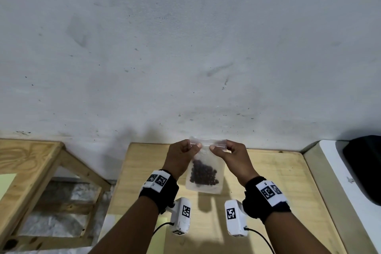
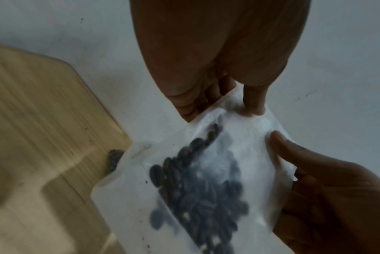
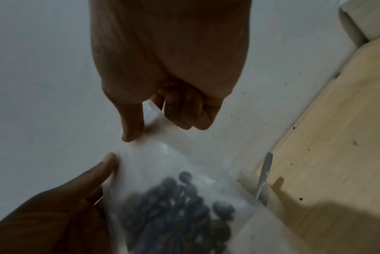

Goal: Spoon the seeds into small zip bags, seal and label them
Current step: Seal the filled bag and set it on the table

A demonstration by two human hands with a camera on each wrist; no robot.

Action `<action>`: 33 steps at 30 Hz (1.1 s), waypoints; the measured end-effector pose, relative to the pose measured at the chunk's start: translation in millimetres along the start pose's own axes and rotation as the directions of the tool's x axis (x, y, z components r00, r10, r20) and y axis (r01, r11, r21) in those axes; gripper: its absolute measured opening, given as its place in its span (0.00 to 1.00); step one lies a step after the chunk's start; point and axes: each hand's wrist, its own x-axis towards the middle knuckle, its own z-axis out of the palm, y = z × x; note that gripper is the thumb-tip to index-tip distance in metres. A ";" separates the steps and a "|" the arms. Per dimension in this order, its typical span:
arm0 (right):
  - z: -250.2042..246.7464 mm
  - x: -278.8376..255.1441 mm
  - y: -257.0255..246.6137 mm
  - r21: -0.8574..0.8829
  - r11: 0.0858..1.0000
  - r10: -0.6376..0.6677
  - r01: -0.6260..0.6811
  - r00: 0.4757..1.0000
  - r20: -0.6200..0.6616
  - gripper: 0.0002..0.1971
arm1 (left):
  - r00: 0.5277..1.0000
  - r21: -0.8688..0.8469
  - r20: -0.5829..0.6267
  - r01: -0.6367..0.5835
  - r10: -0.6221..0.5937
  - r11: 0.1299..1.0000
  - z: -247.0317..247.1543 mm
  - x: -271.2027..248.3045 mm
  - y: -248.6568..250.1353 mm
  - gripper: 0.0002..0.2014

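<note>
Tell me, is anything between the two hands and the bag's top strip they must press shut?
Nothing visible. The left hand and the right hand both pinch the top strip of the zip bag directly. The seeds sit low in it, away from the fingers.

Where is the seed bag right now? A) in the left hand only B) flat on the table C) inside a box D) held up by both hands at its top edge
D: the left hand and right hand each pinch the top edge of the zip bag, which hangs above the table.

plain workroom: plywood table (image 1: pixel 268 171) against scuffed wall (image 1: pixel 185 47)
</note>
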 end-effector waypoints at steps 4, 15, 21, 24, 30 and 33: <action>2.0 1.2 -1.0 0.050 0.998 0.026 -0.026 1.000 0.002 0.05 | 1.000 -0.004 -0.019 -0.007 0.007 1.000 4.2 -0.9 2.6 0.25; -3.2 3.5 -10.4 0.133 0.986 0.102 -0.097 0.994 -0.029 0.08 | 0.998 -0.064 -0.060 -0.008 0.004 0.998 7.8 -0.4 9.8 0.13; -18.2 0.8 -5.2 0.240 0.957 0.173 -0.161 0.984 -0.030 0.16 | 0.995 -0.066 -0.080 -0.057 0.052 0.996 1.0 -7.0 13.9 0.08; -11.0 -3.7 -7.0 0.233 0.964 0.153 -0.131 0.985 -0.079 0.15 | 0.990 -0.060 -0.130 -0.062 0.054 0.996 5.8 -6.0 10.8 0.09; -5.1 -14.7 6.8 0.080 0.996 -0.037 0.043 0.997 -0.064 0.15 | 0.971 -0.226 -0.213 0.056 -0.105 0.973 7.8 -2.2 -0.3 0.08; -6.9 -20.0 21.8 -0.117 0.992 -0.029 0.040 0.995 0.100 0.11 | 0.960 -0.237 -0.241 0.082 -0.140 0.968 4.2 -0.8 -4.5 0.05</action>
